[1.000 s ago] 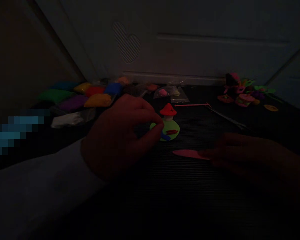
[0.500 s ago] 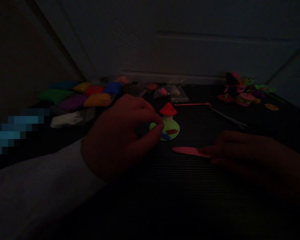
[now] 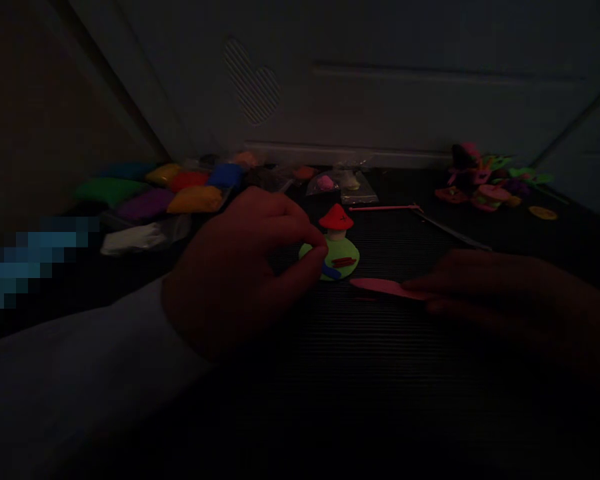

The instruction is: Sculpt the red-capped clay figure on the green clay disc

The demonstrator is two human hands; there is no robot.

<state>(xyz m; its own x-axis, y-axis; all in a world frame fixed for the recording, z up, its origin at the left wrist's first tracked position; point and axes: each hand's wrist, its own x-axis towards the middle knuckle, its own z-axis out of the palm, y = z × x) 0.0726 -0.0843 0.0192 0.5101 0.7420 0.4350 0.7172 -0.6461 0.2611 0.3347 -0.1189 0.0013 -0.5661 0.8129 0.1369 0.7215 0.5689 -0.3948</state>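
Note:
A pink clay knife (image 3: 383, 287) is held flat just above the dark table by my right hand (image 3: 500, 287), its blade pointing left. Beneath the blade a thin reddish strip (image 3: 365, 299) lies on the table. My left hand (image 3: 250, 273) has thumb and forefinger pinched together over the left part of a green clay disc (image 3: 349, 249); whatever is between the fingertips is hidden. On the disc stands a clay mushroom with a red cap (image 3: 336, 217) and pale stem. A blue clay strip (image 3: 331, 272) and small red sticks (image 3: 344, 262) lie on the disc too.
Bags of coloured clay (image 3: 195, 200) lie at the back left. Small clear bags (image 3: 357, 190), a thin pink tool (image 3: 383, 209) and a long slim metal-looking tool (image 3: 453, 231) are behind the disc. Clay figures (image 3: 490, 197) stand back right, before a wall panel (image 3: 405, 113).
My right hand has lifted the pink knife and shifted it slightly away and to the right, uncovering the thin reddish strip. My left hand stays in place.

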